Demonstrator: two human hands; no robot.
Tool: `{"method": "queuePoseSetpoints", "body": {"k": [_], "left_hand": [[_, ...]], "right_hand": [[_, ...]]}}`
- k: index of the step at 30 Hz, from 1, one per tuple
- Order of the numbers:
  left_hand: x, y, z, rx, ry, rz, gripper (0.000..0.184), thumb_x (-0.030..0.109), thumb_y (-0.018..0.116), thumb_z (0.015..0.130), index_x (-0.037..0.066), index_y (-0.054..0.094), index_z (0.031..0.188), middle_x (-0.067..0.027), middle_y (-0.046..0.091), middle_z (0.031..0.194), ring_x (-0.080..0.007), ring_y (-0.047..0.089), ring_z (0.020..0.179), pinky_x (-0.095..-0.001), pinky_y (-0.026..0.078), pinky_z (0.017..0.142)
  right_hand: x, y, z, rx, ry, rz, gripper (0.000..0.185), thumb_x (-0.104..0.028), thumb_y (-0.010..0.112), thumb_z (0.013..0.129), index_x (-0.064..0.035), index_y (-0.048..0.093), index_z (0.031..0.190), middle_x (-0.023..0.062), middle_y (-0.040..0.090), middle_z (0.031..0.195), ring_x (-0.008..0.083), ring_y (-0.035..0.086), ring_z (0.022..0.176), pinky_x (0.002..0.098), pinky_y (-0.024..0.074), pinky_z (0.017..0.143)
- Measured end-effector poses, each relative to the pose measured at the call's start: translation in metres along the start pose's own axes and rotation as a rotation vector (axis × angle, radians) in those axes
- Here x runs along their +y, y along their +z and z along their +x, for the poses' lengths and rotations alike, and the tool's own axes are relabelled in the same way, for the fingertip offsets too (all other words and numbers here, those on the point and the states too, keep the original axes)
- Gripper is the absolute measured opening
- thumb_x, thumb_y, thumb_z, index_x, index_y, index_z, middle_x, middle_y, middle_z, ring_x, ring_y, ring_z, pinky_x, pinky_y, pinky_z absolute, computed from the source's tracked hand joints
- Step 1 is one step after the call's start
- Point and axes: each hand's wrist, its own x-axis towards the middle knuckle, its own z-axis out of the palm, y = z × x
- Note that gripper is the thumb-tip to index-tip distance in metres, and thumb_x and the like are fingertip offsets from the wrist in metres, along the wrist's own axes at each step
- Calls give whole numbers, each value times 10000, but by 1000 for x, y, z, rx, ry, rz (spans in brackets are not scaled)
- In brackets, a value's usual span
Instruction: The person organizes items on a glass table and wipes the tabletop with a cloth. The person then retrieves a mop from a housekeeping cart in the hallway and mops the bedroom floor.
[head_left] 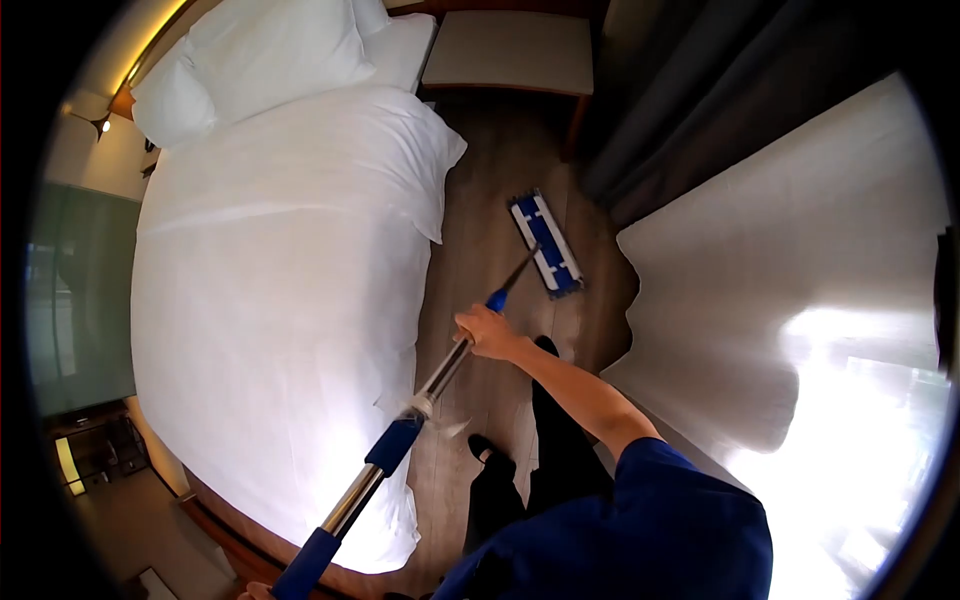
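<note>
A flat mop [545,245] with a blue and white head lies on the wood floor between the bed and the curtains. Its metal pole [350,503] with blue grips runs diagonally down to the lower left. My right hand [487,332] is wrapped around the pole's lower part, just above a blue joint. At the bottom edge of the view, only a small part of my left hand [256,592] shows, closed at the blue grip of the pole's upper end. A whitish piece of material [422,405] hangs at the middle of the pole.
A bed [280,270] with white bedding fills the left side. A low bench-like table [508,50] stands at the far end. Dark drapes [700,90] and a sheer white curtain [760,250] hang at the right. My feet in dark shoes [482,446] are on the floor [480,200].
</note>
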Motion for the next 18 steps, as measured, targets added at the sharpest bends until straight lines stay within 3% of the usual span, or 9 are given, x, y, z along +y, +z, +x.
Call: {"method": "queuePoseSetpoints", "body": {"k": [4, 5, 6, 8, 10, 11, 18], "left_hand": [[-72, -21, -4, -336, 81, -209, 298, 175, 481, 864, 136, 364, 593, 13, 376, 477, -95, 370, 456, -297, 366, 567], [-92, -30, -4, -387, 20, -214, 278, 143, 531, 806, 143, 354, 592, -1, 411, 471, -83, 423, 448, -295, 373, 545], [-114, -54, -12, -448, 119, -103, 274, 127, 547, 784, 142, 353, 591, 2, 409, 468, -97, 455, 449, -307, 362, 513], [-154, -28, -22, -231, 112, -58, 267, 147, 530, 826, 136, 371, 611, 7, 382, 495, -127, 426, 479, -312, 373, 593], [-168, -3, -40, 36, -53, -10, 259, 179, 500, 879, 132, 380, 654, 10, 338, 527, -147, 399, 547, -319, 358, 701], [-183, -7, -46, 63, -102, -32, 253, 191, 446, 921, 134, 369, 687, 9, 317, 555, -144, 374, 603, -335, 330, 774], [-217, -9, -88, 369, -108, 36, 252, 135, 410, 924, 141, 373, 675, 2, 344, 581, -149, 399, 672, -355, 341, 786]], "right_hand": [[42, -11, 63, 358, -94, 28, 227, -69, 667, 645, -67, 468, 754, 106, 535, 758, 313, 521, 864, 411, 446, 674], [60, -18, 82, 469, -110, 36, 226, -101, 672, 658, -60, 460, 722, 105, 538, 752, 314, 518, 854, 421, 441, 676], [78, -26, 101, 580, -127, 43, 240, -133, 677, 671, -54, 451, 690, 105, 541, 745, 315, 516, 844, 432, 435, 679], [106, -43, 129, 585, -132, -70, 244, -138, 683, 663, -51, 457, 693, 107, 545, 766, 332, 514, 864, 434, 440, 699], [126, -45, 146, 620, -174, -94, 228, -129, 675, 672, -58, 459, 687, 111, 519, 748, 338, 511, 883, 421, 424, 722], [142, -46, 156, 546, -209, -115, 224, -125, 673, 673, -61, 458, 688, 108, 519, 758, 335, 506, 899, 430, 420, 724], [165, -45, 224, 56, -260, -340, 148, -67, 643, 691, -63, 504, 742, 86, 558, 898, 308, 463, 1032, 548, 392, 757]]}}
